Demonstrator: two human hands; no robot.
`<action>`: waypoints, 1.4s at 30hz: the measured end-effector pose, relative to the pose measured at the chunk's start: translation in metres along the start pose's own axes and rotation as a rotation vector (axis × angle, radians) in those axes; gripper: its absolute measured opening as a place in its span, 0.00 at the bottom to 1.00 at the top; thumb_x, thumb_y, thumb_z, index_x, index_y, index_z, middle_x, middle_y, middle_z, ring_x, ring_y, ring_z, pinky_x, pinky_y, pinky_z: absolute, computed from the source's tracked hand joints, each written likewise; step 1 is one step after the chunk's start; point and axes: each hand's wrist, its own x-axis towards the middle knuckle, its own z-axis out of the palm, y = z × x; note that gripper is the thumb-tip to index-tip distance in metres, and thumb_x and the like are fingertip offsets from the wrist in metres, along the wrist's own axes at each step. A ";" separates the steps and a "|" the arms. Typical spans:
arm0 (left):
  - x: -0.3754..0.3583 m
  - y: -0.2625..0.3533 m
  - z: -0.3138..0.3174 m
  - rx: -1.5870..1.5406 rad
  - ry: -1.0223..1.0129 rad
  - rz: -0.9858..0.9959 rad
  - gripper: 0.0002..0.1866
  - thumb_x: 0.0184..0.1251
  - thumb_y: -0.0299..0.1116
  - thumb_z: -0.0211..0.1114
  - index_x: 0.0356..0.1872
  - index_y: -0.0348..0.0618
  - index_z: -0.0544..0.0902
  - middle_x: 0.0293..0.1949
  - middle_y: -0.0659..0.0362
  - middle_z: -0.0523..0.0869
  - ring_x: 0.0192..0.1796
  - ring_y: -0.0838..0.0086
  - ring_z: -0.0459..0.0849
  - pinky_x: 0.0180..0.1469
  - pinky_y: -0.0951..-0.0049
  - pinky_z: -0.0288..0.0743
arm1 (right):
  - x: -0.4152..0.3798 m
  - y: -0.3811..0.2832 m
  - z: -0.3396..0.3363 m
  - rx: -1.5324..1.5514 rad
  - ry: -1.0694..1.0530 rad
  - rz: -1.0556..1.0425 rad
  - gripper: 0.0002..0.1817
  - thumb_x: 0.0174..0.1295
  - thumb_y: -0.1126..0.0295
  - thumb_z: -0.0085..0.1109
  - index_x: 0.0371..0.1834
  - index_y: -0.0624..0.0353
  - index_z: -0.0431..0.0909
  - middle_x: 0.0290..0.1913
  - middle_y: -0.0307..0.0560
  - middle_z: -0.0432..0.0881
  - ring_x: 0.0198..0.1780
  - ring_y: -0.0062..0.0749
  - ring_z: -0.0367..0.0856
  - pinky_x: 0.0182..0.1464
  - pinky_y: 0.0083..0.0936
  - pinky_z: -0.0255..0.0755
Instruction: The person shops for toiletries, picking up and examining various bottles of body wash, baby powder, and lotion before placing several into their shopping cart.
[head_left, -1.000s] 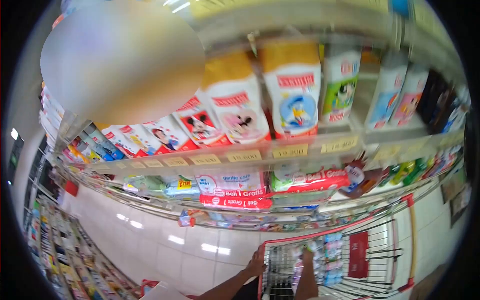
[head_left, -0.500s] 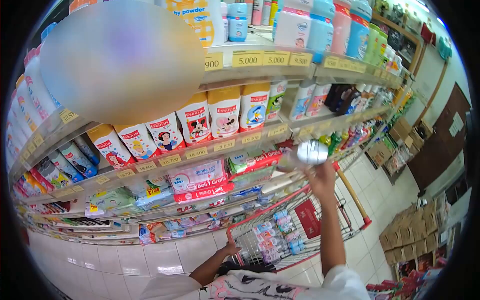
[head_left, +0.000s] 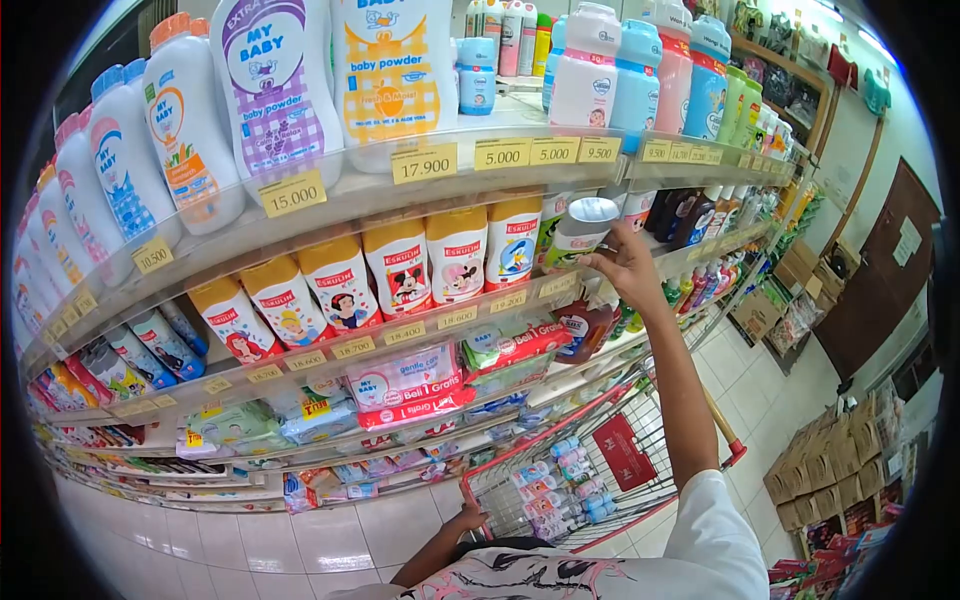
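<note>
A white plastic bottle with a green label (head_left: 580,230) sits tilted in the right hand (head_left: 628,268), grasped from below at the front edge of the middle shelf (head_left: 520,300). The left hand (head_left: 468,518) grips the red wire trolley's rim (head_left: 540,455).

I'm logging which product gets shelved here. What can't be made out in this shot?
- Bottle, head view: the label is blurred and curved away, and the right hand covers its lower end, so the brand is unreadable.
- Left hand on the cart rim: small, near the frame's bottom; its grip is unclear.
- Bottles in the cart: too small to read through the wire.
</note>
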 end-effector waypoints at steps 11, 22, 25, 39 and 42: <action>0.003 -0.012 0.000 -0.042 -0.005 0.225 0.65 0.64 0.33 0.64 0.56 0.41 0.02 0.69 0.32 0.60 0.71 0.52 0.64 0.71 0.67 0.57 | 0.018 0.009 -0.008 0.015 -0.119 0.135 0.25 0.57 0.76 0.67 0.57 0.69 0.71 0.51 0.48 0.81 0.54 0.28 0.78 0.56 0.26 0.72; -0.009 -0.007 0.003 -0.201 0.147 0.300 0.66 0.60 0.26 0.65 0.57 0.45 0.02 0.69 0.30 0.58 0.69 0.48 0.66 0.69 0.65 0.61 | 0.012 0.001 -0.011 -0.015 -0.140 0.234 0.29 0.58 0.71 0.68 0.62 0.69 0.68 0.53 0.50 0.81 0.54 0.31 0.80 0.57 0.27 0.74; -0.002 -0.016 0.007 -0.315 0.132 0.400 0.66 0.58 0.22 0.65 0.59 0.44 0.04 0.71 0.35 0.54 0.72 0.52 0.60 0.72 0.64 0.55 | -0.004 0.012 -0.022 -0.300 -0.011 0.047 0.29 0.60 0.69 0.66 0.63 0.68 0.69 0.52 0.56 0.81 0.55 0.35 0.80 0.56 0.30 0.75; -0.034 0.013 -0.008 -0.131 -0.055 -0.095 0.58 0.70 0.34 0.59 0.63 0.49 0.07 0.65 0.35 0.62 0.63 0.56 0.72 0.62 0.63 0.70 | -0.571 0.310 0.084 -0.096 0.503 1.303 0.18 0.56 0.75 0.60 0.51 0.65 0.73 0.40 0.43 0.79 0.38 0.27 0.79 0.36 0.23 0.76; -0.056 0.045 -0.011 -0.253 -0.038 -0.223 0.48 0.72 0.37 0.57 0.71 0.42 0.25 0.65 0.43 0.63 0.61 0.60 0.74 0.62 0.65 0.69 | -0.602 0.384 0.134 0.230 0.808 1.541 0.15 0.57 0.68 0.61 0.46 0.64 0.76 0.37 0.43 0.80 0.36 0.25 0.77 0.38 0.25 0.75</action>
